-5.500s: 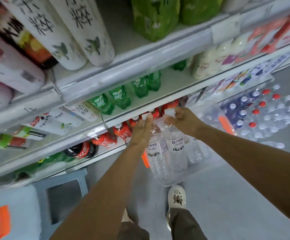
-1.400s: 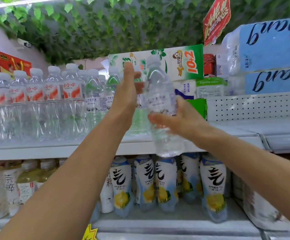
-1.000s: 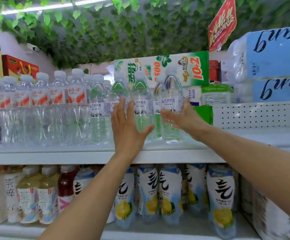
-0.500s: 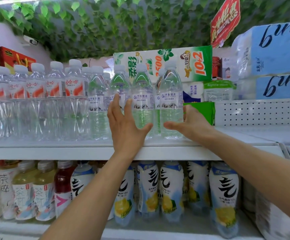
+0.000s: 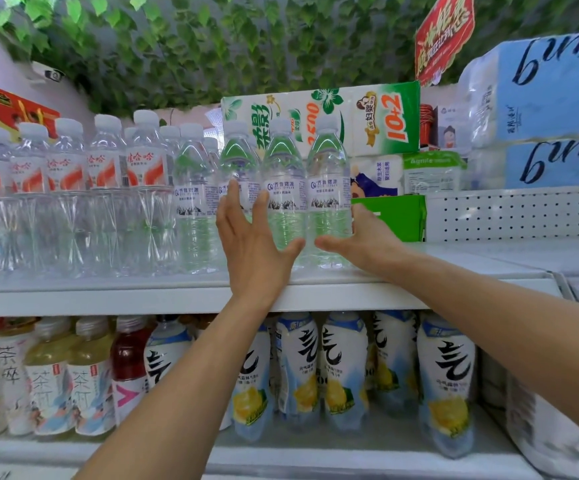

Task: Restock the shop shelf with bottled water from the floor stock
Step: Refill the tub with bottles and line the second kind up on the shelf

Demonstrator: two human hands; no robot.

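three full water bottles (image 5: 282, 188), capped, stand upright on the upper shelf (image 5: 142, 296), at twelve o'clock from the hands. the left hand (image 5: 256, 247) lies flat on two, fingers straight and spread. the right hand (image 5: 364, 242) presses the end bottle (image 5: 329, 188) at three o'clock, fingers straight along its side, thumb out.

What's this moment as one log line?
step: squaring row | left hand: flat on clear plastic water bottles | right hand: touching rightmost bottle | white shelf: bottles upright
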